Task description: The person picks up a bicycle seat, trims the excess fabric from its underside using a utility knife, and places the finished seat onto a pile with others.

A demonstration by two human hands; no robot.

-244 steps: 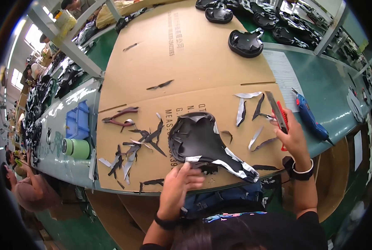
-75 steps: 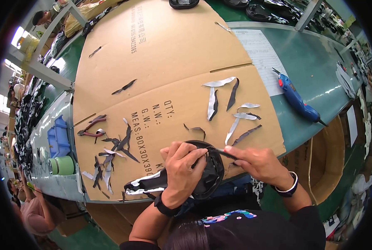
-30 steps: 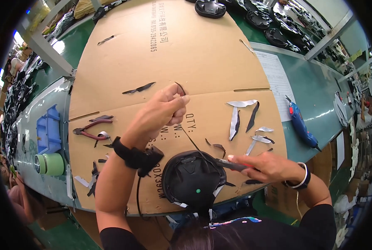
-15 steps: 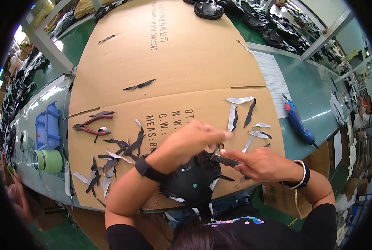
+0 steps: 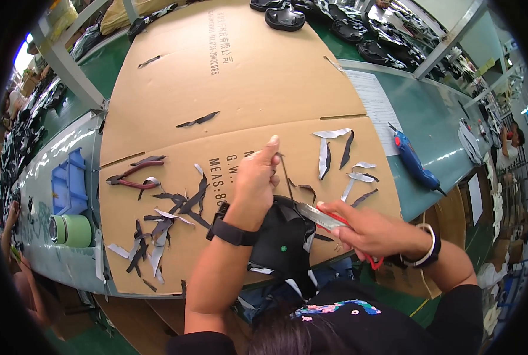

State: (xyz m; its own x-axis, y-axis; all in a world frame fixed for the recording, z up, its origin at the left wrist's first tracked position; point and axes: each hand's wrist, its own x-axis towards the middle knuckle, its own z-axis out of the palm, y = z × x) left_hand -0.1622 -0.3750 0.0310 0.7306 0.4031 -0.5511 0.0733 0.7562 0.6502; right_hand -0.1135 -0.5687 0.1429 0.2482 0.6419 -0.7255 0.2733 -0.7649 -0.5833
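A black molded piece [image 5: 276, 236] with a small green dot and black-and-white edging lies at the table's near edge, between my forearms. My left hand [image 5: 257, 180] is raised above its far end, thumb and fingers closed on a thin dark strip [image 5: 286, 177] stretched down to the piece. My right hand [image 5: 376, 231] grips red-handled scissors [image 5: 320, 216], their silver blades pointing at the strip's lower end. Fingers partly cover the handles. A curled dark scrap [image 5: 305, 190] lies just beyond the blades.
Cut black and white strips [image 5: 157, 236] lie on the cardboard [image 5: 157, 106], with red-handled pliers [image 5: 135, 175] at left. A blue tray [image 5: 68, 183] and green cup [image 5: 71, 231] stand farther left. A blue power tool [image 5: 417, 161] lies right, near a paper sheet [image 5: 373, 103].
My left hand has moved left and pulled up, drawing the dark strip taut. The scissors have turned, showing their silver blades and red handle. The view has shifted slightly.
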